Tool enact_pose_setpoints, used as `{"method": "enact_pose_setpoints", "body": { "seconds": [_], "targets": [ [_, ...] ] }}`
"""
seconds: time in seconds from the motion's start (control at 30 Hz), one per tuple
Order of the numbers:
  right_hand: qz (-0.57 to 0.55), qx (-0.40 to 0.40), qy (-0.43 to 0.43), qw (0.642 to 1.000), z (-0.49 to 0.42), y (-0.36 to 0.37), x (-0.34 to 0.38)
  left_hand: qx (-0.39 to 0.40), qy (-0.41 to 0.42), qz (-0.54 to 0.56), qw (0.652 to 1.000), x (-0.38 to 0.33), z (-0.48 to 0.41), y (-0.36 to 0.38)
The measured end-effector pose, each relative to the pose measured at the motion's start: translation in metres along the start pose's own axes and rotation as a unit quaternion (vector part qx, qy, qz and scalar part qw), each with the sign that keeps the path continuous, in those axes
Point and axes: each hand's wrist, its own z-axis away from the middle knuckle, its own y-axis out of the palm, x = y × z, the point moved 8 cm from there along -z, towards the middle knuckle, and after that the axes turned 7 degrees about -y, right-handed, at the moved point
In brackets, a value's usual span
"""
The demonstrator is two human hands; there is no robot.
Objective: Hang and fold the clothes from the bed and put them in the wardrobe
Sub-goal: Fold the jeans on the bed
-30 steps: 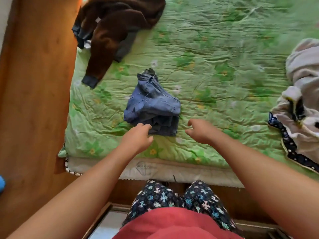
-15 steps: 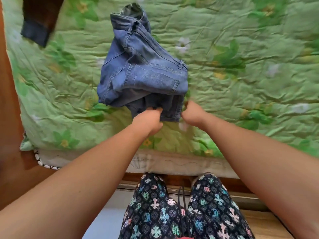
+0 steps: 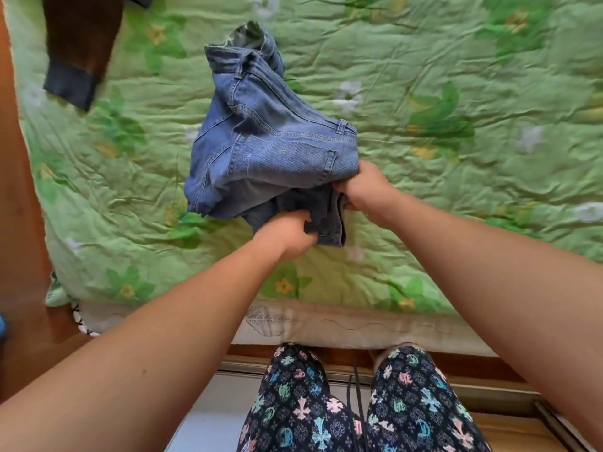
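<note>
A crumpled pair of blue jeans (image 3: 261,148) lies on the bed with a green floral quilt (image 3: 456,190). My left hand (image 3: 287,234) grips the dark lower edge of the jeans from below. My right hand (image 3: 367,187) clutches the same bundle at its right side, near the waistband. Both fists are closed on the denim. A brown garment with a dark cuff (image 3: 78,50) lies at the upper left of the bed.
The bed's near edge shows a white mattress side (image 3: 326,324). Wooden floor (image 3: 19,288) runs along the left. My legs in patterned trousers (image 3: 359,406) stand against the bed frame.
Both hands reached forward from open above the bed edge and closed on the jeans. The view has come nearer to the bed; the grey clothes on the right have left the view.
</note>
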Motion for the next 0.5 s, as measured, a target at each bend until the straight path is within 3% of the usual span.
{"method": "enact_pose_setpoints", "body": {
  "seconds": [0.1, 0.17, 0.23, 0.33, 0.4, 0.5],
  "targets": [
    [0.033, -0.034, -0.018, 0.999, 0.005, -0.007, 0.018, -0.003, -0.004, 0.011, 1.0, -0.001, 0.01, -0.008],
    [-0.003, -0.047, -0.035, 0.998, 0.005, -0.015, 0.038, -0.016, -0.01, 0.032, 0.999, 0.004, 0.018, -0.017],
    [-0.025, -0.016, -0.063, 0.998, 0.002, -0.018, 0.063, -0.031, -0.01, 0.07, 0.997, 0.01, 0.024, -0.027],
    [0.038, 0.053, -0.101, 0.993, 0.007, -0.006, 0.096, -0.064, -0.001, 0.162, 0.985, 0.017, 0.034, -0.041],
    [0.059, 0.054, -0.118, 0.99, 0.015, 0.002, 0.105, -0.099, -0.001, 0.269, 0.958, 0.02, 0.043, -0.05],
    [0.045, -0.03, -0.151, 0.987, 0.042, -0.002, 0.12, -0.162, -0.022, 0.455, 0.875, 0.03, 0.068, -0.067]
  ]
}}
